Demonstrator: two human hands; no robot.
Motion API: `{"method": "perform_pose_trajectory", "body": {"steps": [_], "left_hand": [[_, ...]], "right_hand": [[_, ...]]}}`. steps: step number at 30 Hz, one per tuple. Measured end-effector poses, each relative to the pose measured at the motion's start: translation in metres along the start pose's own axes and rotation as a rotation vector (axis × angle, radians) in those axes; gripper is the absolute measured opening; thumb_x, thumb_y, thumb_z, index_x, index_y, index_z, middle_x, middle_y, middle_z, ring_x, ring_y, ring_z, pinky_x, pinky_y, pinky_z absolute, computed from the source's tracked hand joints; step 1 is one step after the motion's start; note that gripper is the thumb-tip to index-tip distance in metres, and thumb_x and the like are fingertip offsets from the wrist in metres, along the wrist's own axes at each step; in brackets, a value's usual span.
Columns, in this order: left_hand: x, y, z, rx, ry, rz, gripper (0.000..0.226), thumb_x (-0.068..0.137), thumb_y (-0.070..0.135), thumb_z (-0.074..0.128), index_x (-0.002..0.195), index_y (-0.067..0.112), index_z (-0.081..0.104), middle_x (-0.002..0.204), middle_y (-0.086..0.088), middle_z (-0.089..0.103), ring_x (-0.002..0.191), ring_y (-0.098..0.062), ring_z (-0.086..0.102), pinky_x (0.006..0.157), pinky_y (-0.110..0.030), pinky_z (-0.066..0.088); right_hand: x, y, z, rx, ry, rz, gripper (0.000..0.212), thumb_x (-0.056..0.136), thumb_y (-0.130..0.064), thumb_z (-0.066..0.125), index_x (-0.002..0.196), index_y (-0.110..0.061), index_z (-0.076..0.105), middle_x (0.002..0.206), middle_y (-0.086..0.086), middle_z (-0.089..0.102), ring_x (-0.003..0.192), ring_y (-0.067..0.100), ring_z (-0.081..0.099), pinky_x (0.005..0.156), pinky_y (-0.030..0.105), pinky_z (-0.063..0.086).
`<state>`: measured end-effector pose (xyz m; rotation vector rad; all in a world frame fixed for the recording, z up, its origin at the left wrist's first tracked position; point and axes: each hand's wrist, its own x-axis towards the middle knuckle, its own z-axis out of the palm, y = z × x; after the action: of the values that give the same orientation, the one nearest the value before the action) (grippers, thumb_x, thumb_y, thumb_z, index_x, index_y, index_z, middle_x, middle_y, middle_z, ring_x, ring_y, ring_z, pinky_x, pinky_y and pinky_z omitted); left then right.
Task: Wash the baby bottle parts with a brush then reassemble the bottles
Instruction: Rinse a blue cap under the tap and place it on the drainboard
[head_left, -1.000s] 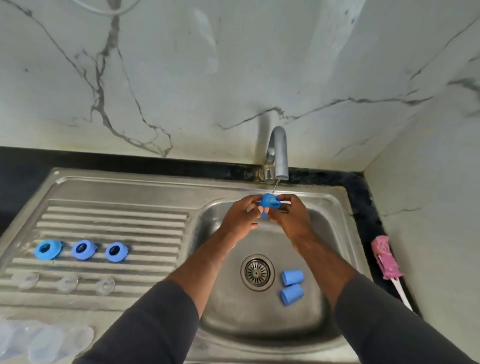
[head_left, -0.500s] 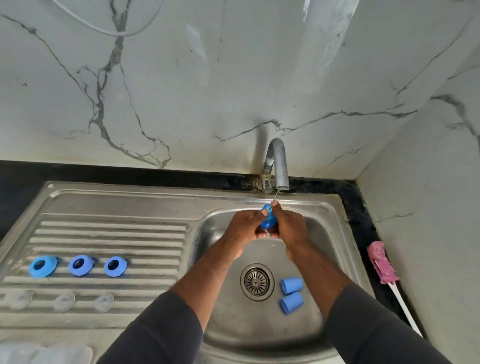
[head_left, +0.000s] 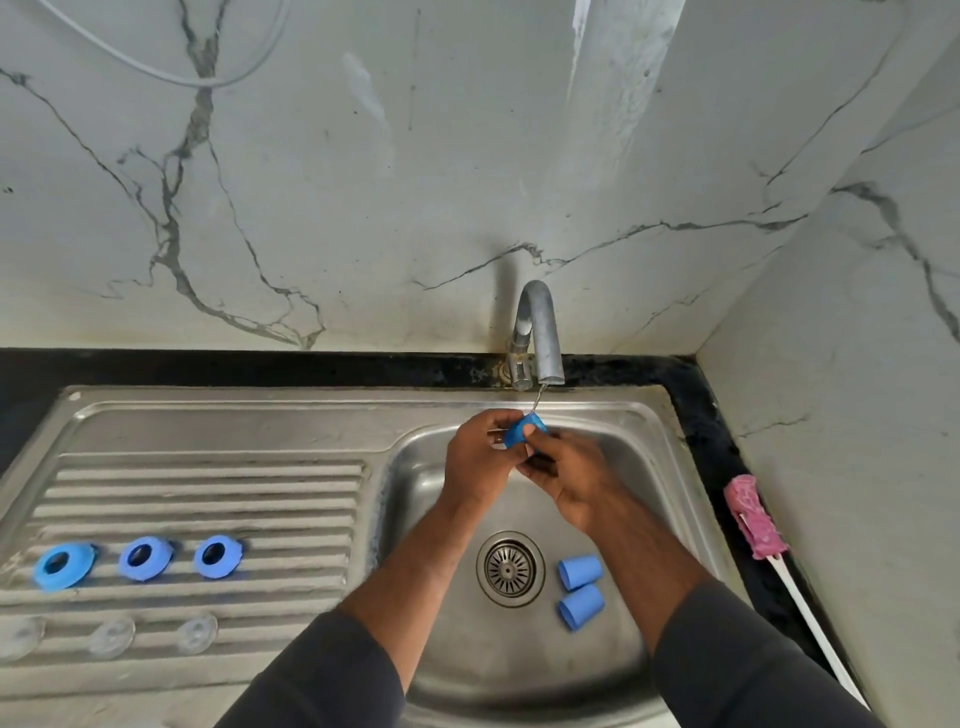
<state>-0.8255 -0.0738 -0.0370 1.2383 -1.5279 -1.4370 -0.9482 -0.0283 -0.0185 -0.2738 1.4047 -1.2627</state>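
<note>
Both hands meet under the tap, where a thin stream of water runs. My left hand and my right hand together grip a blue bottle cap, fingers curled round it. Two more blue caps lie in the sink basin right of the drain. On the ribbed drainboard sit three blue collar rings, with three clear teats in a row in front of them.
A pink bottle brush with a white handle lies on the black counter right of the sink, close to the side wall. Marble wall rises right behind the tap. A white cable hangs on the wall at upper left.
The view has tilted upward, so the clear bottles at the lower left have left the frame. Both hands have turned the blue cap under the stream; my right thumb now lies across it.
</note>
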Motion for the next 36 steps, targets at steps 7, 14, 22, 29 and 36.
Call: {"method": "perform_pose_trajectory", "body": {"steps": [7,14,22,29,36], "left_hand": [[-0.009,-0.004,-0.019,-0.319,0.134,-0.358,0.017,0.097,-0.002,0.053,0.103,0.005,0.068,0.104,-0.012,0.073,0.101,-0.027,0.071,0.083,-0.039,0.062],[-0.004,-0.009,-0.020,-0.326,0.162,-0.415,0.015,0.098,0.007,0.056,0.099,0.013,0.070,0.103,-0.010,0.074,0.102,-0.027,0.070,0.085,-0.038,0.058],[-0.008,-0.013,-0.021,-0.337,0.136,-0.445,0.013,0.097,0.010,0.059,0.100,0.013,0.071,0.103,-0.011,0.074,0.097,-0.025,0.069,0.088,-0.041,0.058],[-0.009,-0.006,-0.024,-0.364,0.036,-0.480,0.015,0.098,0.018,0.063,0.111,0.015,0.069,0.108,-0.011,0.074,0.103,-0.028,0.071,0.086,-0.037,0.060],[0.003,-0.001,-0.013,-0.073,-0.021,-0.152,0.032,0.084,0.005,0.075,0.112,0.021,0.070,0.103,-0.005,0.074,0.085,-0.017,0.073,0.080,-0.037,0.062]], "right_hand": [[0.004,0.009,0.011,-0.542,-0.015,-0.221,0.054,0.076,0.003,0.081,0.122,-0.017,0.060,0.118,0.003,0.070,0.106,0.016,0.068,0.091,0.032,0.058],[-0.004,0.002,0.019,-0.660,0.193,-0.550,0.049,0.080,-0.012,0.082,0.121,-0.024,0.059,0.103,-0.014,0.066,0.095,0.000,0.064,0.073,0.007,0.049],[-0.005,0.014,0.014,-0.710,0.187,-0.530,0.051,0.079,-0.011,0.082,0.123,-0.021,0.059,0.108,-0.010,0.066,0.102,0.007,0.064,0.077,0.007,0.047],[0.000,0.017,0.012,-0.607,0.223,-0.476,0.050,0.078,-0.017,0.083,0.123,-0.021,0.062,0.113,-0.005,0.066,0.097,0.011,0.064,0.080,0.024,0.054],[0.000,0.007,0.015,0.387,0.011,0.037,0.021,0.100,-0.009,0.049,0.114,0.002,0.060,0.104,0.021,0.063,0.085,0.024,0.063,0.084,0.034,0.054]]}}
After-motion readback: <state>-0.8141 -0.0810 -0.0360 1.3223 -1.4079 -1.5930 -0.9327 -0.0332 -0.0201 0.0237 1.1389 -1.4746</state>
